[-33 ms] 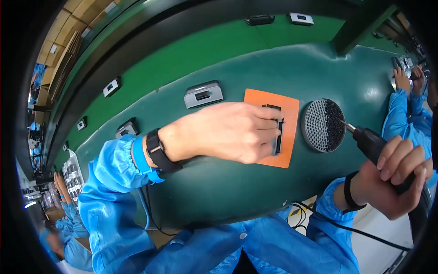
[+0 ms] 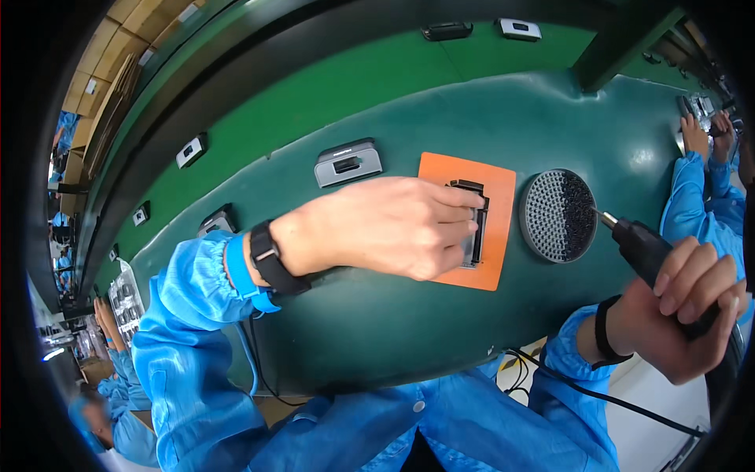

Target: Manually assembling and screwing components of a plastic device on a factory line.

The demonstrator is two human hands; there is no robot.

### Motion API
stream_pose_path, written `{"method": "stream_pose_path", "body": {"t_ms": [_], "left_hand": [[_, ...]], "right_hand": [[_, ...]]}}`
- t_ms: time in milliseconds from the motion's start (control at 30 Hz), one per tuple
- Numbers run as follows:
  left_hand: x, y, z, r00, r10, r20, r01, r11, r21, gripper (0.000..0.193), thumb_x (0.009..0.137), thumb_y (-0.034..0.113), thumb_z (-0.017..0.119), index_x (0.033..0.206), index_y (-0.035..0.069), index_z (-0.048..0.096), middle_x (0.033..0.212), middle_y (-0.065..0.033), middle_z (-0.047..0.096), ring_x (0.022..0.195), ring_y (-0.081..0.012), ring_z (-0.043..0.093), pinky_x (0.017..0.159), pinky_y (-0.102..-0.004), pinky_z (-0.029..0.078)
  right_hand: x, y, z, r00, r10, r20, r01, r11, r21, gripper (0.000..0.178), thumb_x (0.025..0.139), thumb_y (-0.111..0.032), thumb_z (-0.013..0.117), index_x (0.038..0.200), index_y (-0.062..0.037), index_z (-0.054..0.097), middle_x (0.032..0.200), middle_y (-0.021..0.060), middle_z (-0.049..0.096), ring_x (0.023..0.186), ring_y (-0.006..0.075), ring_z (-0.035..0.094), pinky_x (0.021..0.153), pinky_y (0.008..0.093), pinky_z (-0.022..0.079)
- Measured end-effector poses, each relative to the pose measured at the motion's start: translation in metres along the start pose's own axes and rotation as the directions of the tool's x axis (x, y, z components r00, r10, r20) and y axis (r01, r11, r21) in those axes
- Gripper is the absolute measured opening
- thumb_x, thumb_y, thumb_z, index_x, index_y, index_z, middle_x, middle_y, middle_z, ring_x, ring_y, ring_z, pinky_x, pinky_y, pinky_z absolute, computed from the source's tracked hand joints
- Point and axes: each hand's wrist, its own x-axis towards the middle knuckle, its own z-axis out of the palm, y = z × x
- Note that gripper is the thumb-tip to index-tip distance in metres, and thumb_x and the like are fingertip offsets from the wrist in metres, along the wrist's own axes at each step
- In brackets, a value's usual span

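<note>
A screwdriver point(image 2: 638, 248) is gripped by the right hand point(image 2: 676, 315), a part point(image 2: 477, 248) is partly covered by the left hand point(image 2: 393, 224), whose pinch cannot be told, with 1 tray point(image 2: 550, 216) between.

From here I see a dark green-topped workbench point(image 2: 354, 334), its far edge bowed. An orange mat point(image 2: 495, 228) lies flat on it, and just right of that sits a round studded tray point(image 2: 541, 216). A grey slotted housing point(image 2: 367, 161) rests left of the mat; a second slotted housing point(image 2: 216, 221) sits farther left, near the edge. Beyond runs a brighter green strip point(image 2: 385, 86), carrying a black housing point(image 2: 447, 32) and several silver housings point(image 2: 517, 31), spaced well apart.
</note>
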Motion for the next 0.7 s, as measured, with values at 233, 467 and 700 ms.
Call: {"method": "stream_pose_path", "body": {"t_ms": [233,467,700], "left_hand": [[0.005,0.013,-0.011,0.969,-0.159,0.189,0.152,0.987,0.048,0.021,0.073,0.013,0.072,0.088,0.0,0.071,0.115,-0.0114,0.074,0.117,-0.0269,0.067,0.103,-0.037,0.054],[0.008,0.063,0.003,0.75,-0.644,0.153,0.622,0.764,0.169,0.046,0.08,0.024,0.078,0.12,0.001,0.071,0.134,-0.0085,0.066,0.089,-0.0176,0.057,0.073,-0.0296,0.045],[0.009,0.068,0.011,0.777,-0.629,0.035,0.629,0.777,0.003,0.032,0.071,0.004,0.077,0.102,-0.007,0.074,0.121,-0.0184,0.071,0.072,-0.0191,0.057,0.061,-0.0281,0.051]], "right_hand": [[0.017,0.025,-0.011,0.979,0.031,0.203,-0.044,0.997,0.057,0.02,0.092,-0.026,0.051,0.095,-0.006,0.051,0.071,0.002,0.048,0.052,0.0124,0.043,0.052,0.0328,0.039],[0.05,0.092,-0.012,0.798,-0.109,0.592,-0.11,0.941,0.321,0.023,0.107,-0.019,0.035,0.089,-0.0052,0.039,0.062,0.014,0.047,0.038,0.0194,0.045,0.032,0.0307,0.043],[0.018,0.078,0.006,0.871,0.328,0.364,-0.369,0.928,0.047,0.025,0.109,-0.021,0.028,0.112,-0.0031,0.046,0.069,0.0049,0.046,0.051,0.0144,0.043,0.05,0.0323,0.04]]}}
